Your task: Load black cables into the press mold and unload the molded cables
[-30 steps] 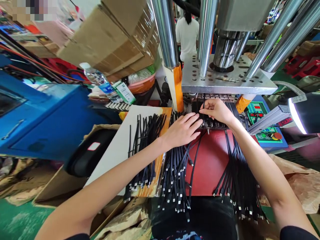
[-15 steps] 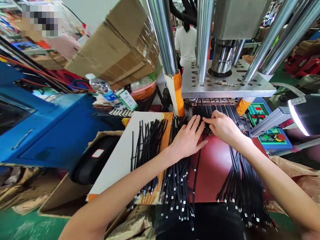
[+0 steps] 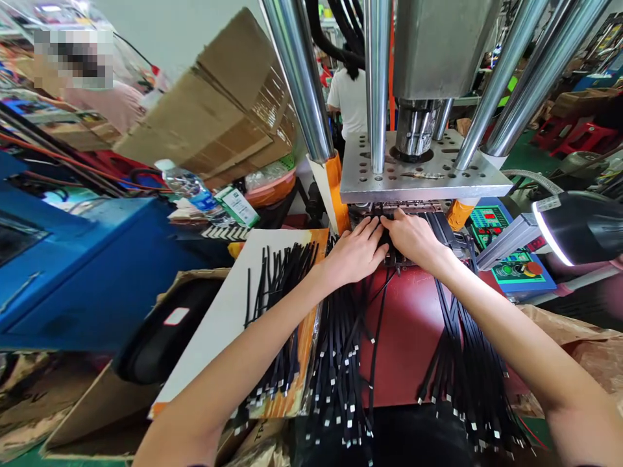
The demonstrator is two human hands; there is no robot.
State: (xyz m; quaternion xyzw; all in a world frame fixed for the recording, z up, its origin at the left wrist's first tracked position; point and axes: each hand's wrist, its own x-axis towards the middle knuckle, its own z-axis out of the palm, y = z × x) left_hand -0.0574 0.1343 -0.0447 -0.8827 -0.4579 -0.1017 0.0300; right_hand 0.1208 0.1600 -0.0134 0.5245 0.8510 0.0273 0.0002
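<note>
My left hand (image 3: 357,253) lies fairly flat with spread fingers over black cables at the left part of the press's mould bed. Close beside it, my right hand (image 3: 411,235) has bent fingers, its fingertips down on the same black cables; what they pinch, if anything, is hidden. Black flat strips (image 3: 440,227) lie side by side in the bed to the right. A single cable (image 3: 378,337) trails from below my hands across the dark red work surface (image 3: 403,324). Bundles of cables with silvery plug ends hang at the left (image 3: 335,363) and right (image 3: 470,363).
Above my hands sits the press's metal plate (image 3: 423,181) between steel columns (image 3: 304,84). More cables lie on a white board (image 3: 214,331) at left. A lit lamp (image 3: 574,227) and a control panel (image 3: 511,259) stand at right. A person in white (image 3: 348,97) is beyond.
Both hands have moved slightly farther into the mould bed, and the right hand now sits closer to the left. The whole view has shifted a little.
</note>
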